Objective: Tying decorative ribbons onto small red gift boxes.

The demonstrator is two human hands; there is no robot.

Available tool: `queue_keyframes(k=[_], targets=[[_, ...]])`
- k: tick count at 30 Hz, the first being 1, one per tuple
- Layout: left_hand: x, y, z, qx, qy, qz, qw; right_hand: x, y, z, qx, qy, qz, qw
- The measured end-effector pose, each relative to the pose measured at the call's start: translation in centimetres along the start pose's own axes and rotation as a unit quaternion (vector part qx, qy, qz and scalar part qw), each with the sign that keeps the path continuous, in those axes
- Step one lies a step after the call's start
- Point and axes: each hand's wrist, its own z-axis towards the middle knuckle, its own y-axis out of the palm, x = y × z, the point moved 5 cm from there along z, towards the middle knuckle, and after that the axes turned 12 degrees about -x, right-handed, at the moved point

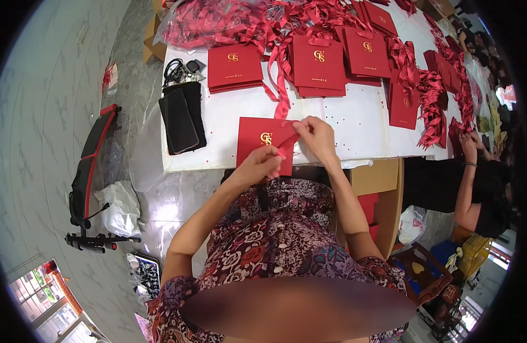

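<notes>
A red paper gift bag [250, 130] with a gold emblem lies flat at the near edge of the white table, right in front of me. Over its right side runs a red ribbon [285, 143], stretched between my two hands. My left hand [261, 166] is closed in a pinch on the ribbon's lower part, above the bag's lower half. At the bag's upper right corner, my right hand [317, 137] pinches the ribbon's upper part between thumb and fingers. The fingers cover part of the ribbon and of the bag's right edge.
Stacked red bags [235, 64] and more bags [319, 64] with ribbons lie farther back on the table [349, 123]. Loose ribbons [217, 26] sit in clear plastic behind them. A black phone [180, 117] lies at left. An open cardboard box [392, 200] stands below; a co-worker's hands [472, 143] are at right.
</notes>
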Motion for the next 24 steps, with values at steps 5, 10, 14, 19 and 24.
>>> queue_keyframes(k=[5,10,14,19,24], targets=[[2.4,-2.7,-1.5,0.093,0.014,0.087,0.992,-3.8,-1.6,-1.8,0.144,-0.120,-0.100,0.977],[3.3,-4.2,-0.6,0.102,0.045,0.091,0.990,-8.9,1.6,-3.0,-0.030,-0.308,0.011,0.951],[3.6,-4.8,-0.2,0.106,0.065,0.076,0.989,-8.5,3.4,-2.8,-0.092,-0.256,0.029,0.962],[4.5,-5.6,-0.4,0.108,0.034,0.099,0.989,-6.4,3.6,-2.4,-0.105,-0.235,0.018,0.966],[6.9,-6.9,-0.7,0.301,0.157,0.534,0.774,-5.3,3.5,-1.2,-0.044,-0.172,-0.085,0.980]])
